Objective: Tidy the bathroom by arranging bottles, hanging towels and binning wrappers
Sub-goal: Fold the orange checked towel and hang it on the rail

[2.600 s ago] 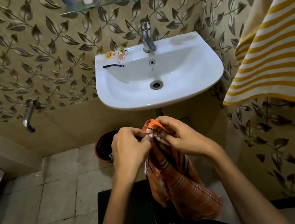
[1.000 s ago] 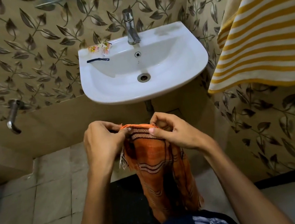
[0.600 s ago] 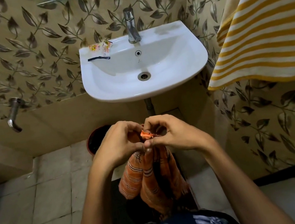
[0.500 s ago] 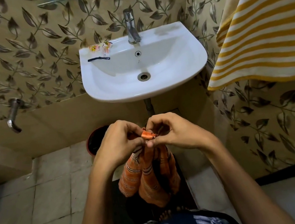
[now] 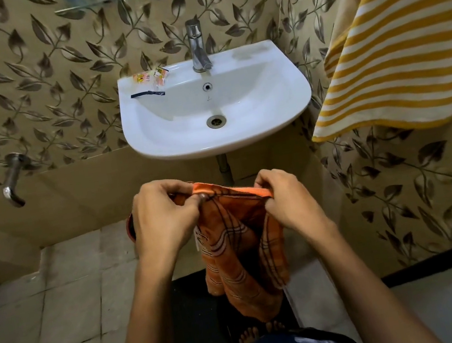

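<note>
Head view: we pinch the towel [image 5: 242, 246] top edge, left hand [image 5: 164, 220] and right hand [image 5: 286, 201] at its ends; edge runs left-right, cloth hangs below.

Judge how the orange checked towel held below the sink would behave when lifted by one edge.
The orange checked towel is probably floppy: it sags in folds below the left hand and right hand, which pinch its top edge. It is likely light, since fingers alone hold it. Released, it would probably collapse rather than stand.
</note>
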The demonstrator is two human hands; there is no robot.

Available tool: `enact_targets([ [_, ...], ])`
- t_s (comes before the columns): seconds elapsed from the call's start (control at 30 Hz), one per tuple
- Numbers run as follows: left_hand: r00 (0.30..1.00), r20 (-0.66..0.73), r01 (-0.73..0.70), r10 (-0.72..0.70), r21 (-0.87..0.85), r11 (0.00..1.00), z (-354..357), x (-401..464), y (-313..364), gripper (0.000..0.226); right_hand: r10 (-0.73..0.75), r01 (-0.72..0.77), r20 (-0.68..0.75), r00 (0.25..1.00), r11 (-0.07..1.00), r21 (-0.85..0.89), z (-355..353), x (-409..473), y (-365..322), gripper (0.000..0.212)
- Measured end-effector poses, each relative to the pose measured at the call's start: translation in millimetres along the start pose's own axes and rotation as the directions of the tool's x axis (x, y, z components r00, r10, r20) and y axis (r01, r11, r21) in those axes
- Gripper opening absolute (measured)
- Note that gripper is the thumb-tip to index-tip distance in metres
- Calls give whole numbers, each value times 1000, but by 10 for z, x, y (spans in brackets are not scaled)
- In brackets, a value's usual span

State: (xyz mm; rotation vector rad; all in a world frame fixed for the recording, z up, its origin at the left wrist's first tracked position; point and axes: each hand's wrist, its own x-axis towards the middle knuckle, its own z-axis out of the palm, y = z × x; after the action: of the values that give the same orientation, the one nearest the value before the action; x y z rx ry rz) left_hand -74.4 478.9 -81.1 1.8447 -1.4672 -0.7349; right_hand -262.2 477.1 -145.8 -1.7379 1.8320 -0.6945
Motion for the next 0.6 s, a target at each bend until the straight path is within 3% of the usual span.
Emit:
enact_targets([
  [0.17,981,-119,148,-152,-42,988,61,34,-125,9,163,-160,81,983,986,-44,10,24,24,30],
  [0.3,965,78,250,-250,13,968,54,82,-151,44,42,-68,356,934,996,60,-27,24,59,32],
  [0.4,923,296,220,-248,123,968,117,32,-73,62,-94,38,417,904,989,141,1,-10,-46,26],
  [0.5,869,478,43,-124,176,983,260,-47,14,40,-162,77,383,910,971,227,44,-42,-162,25],
  [0.6,878,471,19,-81,136,991,339,-68,37,7,-152,75,268,951,958,278,18,-44,-138,25],
])
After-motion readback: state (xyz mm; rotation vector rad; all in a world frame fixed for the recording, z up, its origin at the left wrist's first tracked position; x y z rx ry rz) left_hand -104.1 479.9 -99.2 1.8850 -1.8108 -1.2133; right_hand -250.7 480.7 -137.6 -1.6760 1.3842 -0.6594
